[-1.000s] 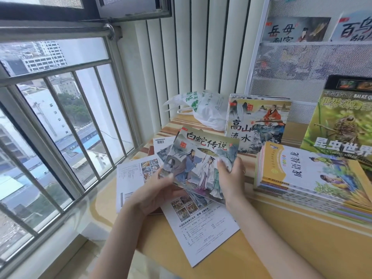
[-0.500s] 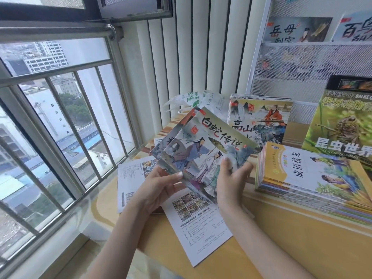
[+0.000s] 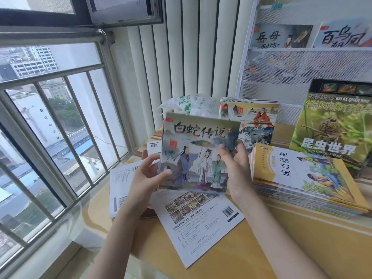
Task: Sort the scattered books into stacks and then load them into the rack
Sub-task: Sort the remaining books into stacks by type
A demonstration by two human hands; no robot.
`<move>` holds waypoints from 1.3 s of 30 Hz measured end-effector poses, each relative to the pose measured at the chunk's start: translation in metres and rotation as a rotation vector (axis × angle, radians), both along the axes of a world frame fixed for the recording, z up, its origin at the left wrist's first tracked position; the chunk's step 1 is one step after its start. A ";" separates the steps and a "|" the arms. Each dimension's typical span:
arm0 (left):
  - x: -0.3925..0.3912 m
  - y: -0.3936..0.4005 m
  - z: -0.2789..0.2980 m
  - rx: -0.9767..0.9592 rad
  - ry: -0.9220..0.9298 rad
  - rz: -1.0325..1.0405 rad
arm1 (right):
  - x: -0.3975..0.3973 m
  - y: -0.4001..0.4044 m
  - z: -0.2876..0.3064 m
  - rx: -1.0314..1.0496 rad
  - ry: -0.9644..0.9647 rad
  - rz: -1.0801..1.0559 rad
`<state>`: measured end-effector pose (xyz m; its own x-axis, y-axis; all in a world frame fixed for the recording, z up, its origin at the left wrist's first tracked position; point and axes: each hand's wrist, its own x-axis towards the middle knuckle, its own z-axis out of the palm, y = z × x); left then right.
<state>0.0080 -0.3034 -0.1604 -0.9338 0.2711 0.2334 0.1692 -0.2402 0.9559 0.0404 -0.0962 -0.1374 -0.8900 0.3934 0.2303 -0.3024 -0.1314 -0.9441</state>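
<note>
Fingers of your right hand (image 3: pixel 235 172) pinch the right edge of the picture book (image 3: pixel 198 152), thumb on the cover, the other fingertips (image 3: pixel 240 144) wrapped behind. Your left hand (image 3: pixel 148 178) grips the book's lower left corner, thumb across the front, fingers behind.

Item held: picture book, cover facing you, painted robed figures beneath large black characters. It is raised clear of the table (image 3: pixel 231 256), roughly upright, over the table's left half.

Items beneath it, flat on the table:
- white back-cover book (image 3: pixel 199 222), face down, barcode showing, lying askew toward the table's near edge;
- second white book (image 3: pixel 120 188), face down at the left edge by the window (image 3: pixel 50 117), partly under your left hand;
- another barcode-marked cover (image 3: pixel 154 148) farther back, mostly hidden.

Items to the right of your hands:
- stack of yellow-edged books (image 3: pixel 306 182), flat, white-and-yellow cover on top, just beside your right hand;
- green insect book (image 3: pixel 332 125), propped upright behind that stack;
- stack with an orange-robed figure on the front (image 3: pixel 259 121), standing behind the held book near the far edge.

Item at the far edge, left of that stack: crumpled plastic bag (image 3: pixel 189 105).

Item at rear right: white mesh rack (image 3: pixel 302 73), two books (image 3: pixel 281 37) showing on its upper shelf.
</note>
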 end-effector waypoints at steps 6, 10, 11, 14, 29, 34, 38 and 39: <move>0.003 0.015 -0.010 -0.254 0.122 0.071 | 0.001 0.002 0.002 0.128 0.004 0.012; -0.003 0.043 0.013 -0.271 0.240 0.186 | -0.005 0.016 0.025 0.337 0.070 -0.077; -0.006 0.055 0.023 -0.259 0.277 0.209 | -0.008 0.025 0.033 0.384 0.099 -0.109; -0.023 0.096 0.047 -0.237 0.341 0.202 | -0.020 0.062 0.062 0.546 0.161 -0.249; -0.100 0.218 0.012 -0.986 0.338 0.346 | -0.068 0.205 0.023 1.337 -0.388 -0.502; -0.097 0.216 0.006 -0.961 0.314 0.394 | -0.060 0.189 0.000 1.469 -0.789 -0.214; -0.091 0.218 0.010 -0.745 0.304 0.309 | -0.055 0.187 -0.010 1.363 -0.799 -0.151; -0.090 0.218 0.010 -0.710 0.285 0.313 | -0.054 0.185 -0.010 1.382 -0.794 -0.166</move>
